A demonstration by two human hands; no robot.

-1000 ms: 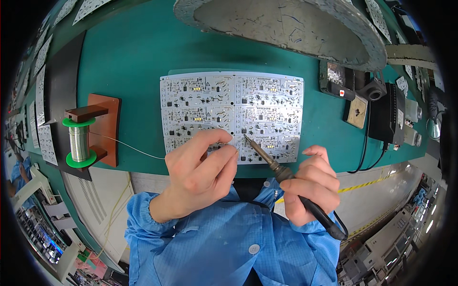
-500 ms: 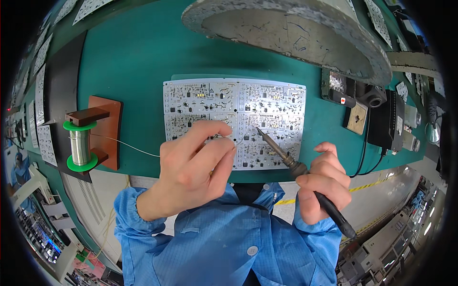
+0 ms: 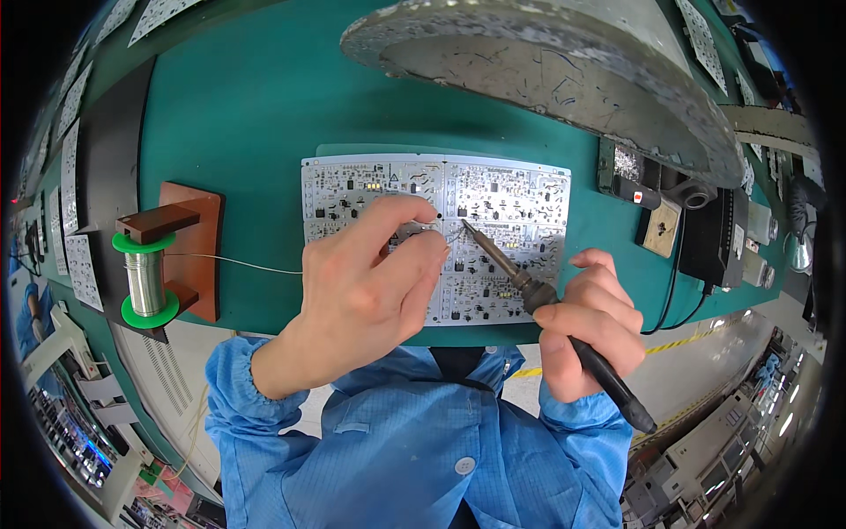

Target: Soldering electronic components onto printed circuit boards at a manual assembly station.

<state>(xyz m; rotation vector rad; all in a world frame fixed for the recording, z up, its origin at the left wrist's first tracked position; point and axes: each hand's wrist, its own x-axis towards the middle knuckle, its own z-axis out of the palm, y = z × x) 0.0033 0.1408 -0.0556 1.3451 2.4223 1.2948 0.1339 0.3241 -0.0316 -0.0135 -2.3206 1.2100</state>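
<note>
A white circuit board panel [image 3: 507,189], dense with small components, lies flat on the green mat [image 3: 238,115]. My left hand [image 3: 361,273] is over its left half, thumb and forefinger pinching solder wire [image 3: 238,261] that runs in from a spool [image 3: 145,282] with green flanges. In my right hand [image 3: 590,331] is a soldering iron [image 3: 538,295], gripped by its black handle like a pen. Its tip points at the board near the middle seam, close to the wire's end beyond my left fingertips. Whether tip and wire touch is too small to tell. My left hand hides part of the board.
A brown spool stand [image 3: 207,256] sits at the left, beside a black strip [image 3: 110,167]. A large grey lamp-like hood [image 3: 546,79] overhangs the far right. At the right are a small tip-cleaning tray [image 3: 659,227] and a black box [image 3: 709,238] with cables.
The iron's tip has moved left and slightly farther away, to the board's middle seam beside my left fingertips. My left hand has shifted slightly right and away from me, still pinching the solder wire.
</note>
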